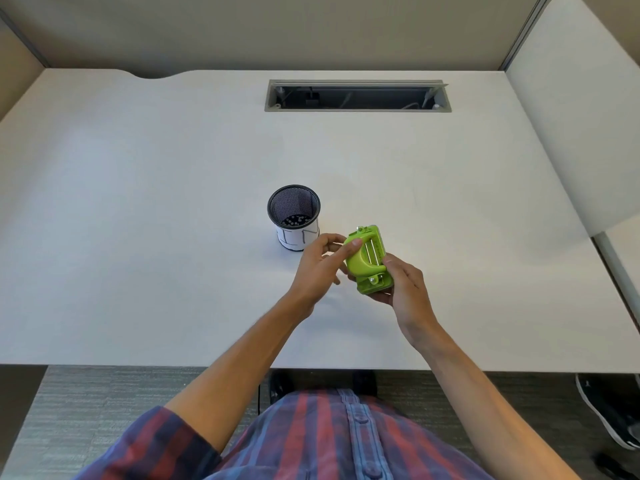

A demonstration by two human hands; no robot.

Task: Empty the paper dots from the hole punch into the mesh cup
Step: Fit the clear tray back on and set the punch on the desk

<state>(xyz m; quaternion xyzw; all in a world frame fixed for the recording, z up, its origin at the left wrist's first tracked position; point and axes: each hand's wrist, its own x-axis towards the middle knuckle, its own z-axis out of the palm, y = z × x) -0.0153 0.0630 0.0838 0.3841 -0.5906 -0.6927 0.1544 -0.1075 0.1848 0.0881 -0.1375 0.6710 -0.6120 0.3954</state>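
Note:
A lime-green hole punch is held above the white desk, a little right of centre. My right hand grips its near right side and underside. My left hand touches its left side, thumb resting on the green handle. A black mesh cup stands upright on the desk just left of and beyond the punch, with white paper wrapped around its lower part. Small white paper dots lie on its dark bottom.
A long open cable slot cuts into the desk at the back centre. Beige partition walls enclose the desk. The desk's near edge runs just in front of my plaid shirt. A shoe lies on the floor at the lower right.

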